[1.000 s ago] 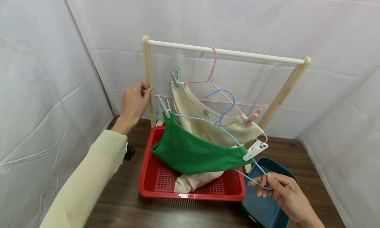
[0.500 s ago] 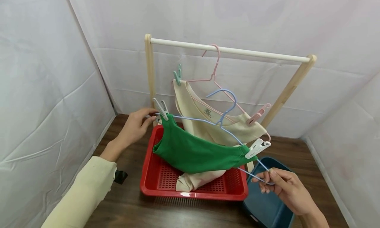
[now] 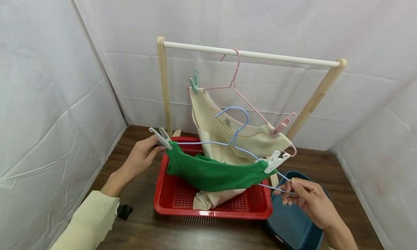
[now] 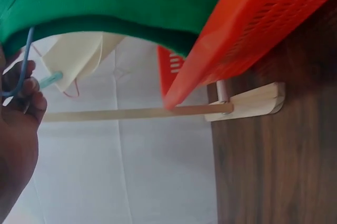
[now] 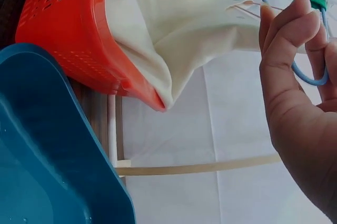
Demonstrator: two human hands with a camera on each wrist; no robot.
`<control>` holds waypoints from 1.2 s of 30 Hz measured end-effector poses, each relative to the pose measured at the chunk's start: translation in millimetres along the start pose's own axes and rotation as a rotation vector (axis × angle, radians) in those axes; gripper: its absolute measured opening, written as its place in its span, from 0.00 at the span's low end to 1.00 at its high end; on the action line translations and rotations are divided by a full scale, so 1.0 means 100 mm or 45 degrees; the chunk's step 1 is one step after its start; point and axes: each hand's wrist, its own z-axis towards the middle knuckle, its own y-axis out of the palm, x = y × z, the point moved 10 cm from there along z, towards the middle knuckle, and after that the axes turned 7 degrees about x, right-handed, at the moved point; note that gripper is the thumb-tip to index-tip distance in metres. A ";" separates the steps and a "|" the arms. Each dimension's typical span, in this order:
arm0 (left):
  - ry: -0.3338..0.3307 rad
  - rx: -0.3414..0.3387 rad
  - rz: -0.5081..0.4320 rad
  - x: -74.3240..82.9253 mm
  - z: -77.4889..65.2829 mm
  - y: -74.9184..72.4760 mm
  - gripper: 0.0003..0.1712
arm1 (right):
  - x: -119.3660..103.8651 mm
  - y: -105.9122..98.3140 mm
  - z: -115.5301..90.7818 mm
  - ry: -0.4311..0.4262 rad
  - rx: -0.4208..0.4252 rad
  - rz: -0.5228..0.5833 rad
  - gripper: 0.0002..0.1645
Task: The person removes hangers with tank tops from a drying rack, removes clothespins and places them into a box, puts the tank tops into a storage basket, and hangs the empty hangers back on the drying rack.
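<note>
A blue hanger (image 3: pixel 208 143) carries a green garment (image 3: pixel 215 174), fastened by a white clothespin (image 3: pixel 161 137) at the left and another white clothespin (image 3: pixel 276 161) at the right. My left hand (image 3: pixel 138 157) pinches the hanger's left end; in the left wrist view its blue loop (image 4: pixel 22 71) runs between the fingers. At the other end my right hand (image 3: pixel 309 197) grips the looped corner of the hanger. The hanger's hook stands up in front of a cream garment (image 3: pixel 211 123), which hangs behind on a pink hanger (image 3: pixel 235 71) with a green clothespin (image 3: pixel 194 83) and a pink clothespin (image 3: pixel 282 125).
A white rod (image 3: pixel 277 57) on wooden posts holds the pink hanger. Below the green garment sits a red basket (image 3: pixel 213 214), with cream cloth (image 3: pixel 208 201) inside it. To its right is a dark blue basin (image 3: pixel 290 221). White fabric walls stand around.
My left hand has come down from the rack's left post to the blue hanger's left end. That end, with the hook and green garment, has dropped and tilted. My right hand keeps its grip.
</note>
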 end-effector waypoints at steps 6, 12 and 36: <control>-0.015 0.062 -0.022 0.07 -0.18 -0.05 0.19 | 0.11 -0.07 0.06 0.096 0.103 -0.079 0.20; 0.009 0.123 -0.028 0.13 -0.29 -0.10 0.13 | 0.19 -0.12 0.12 0.169 0.171 -0.226 0.21; -0.233 0.305 -0.216 0.04 -0.74 -0.11 0.18 | 0.46 -0.22 0.20 0.332 0.247 -0.538 0.24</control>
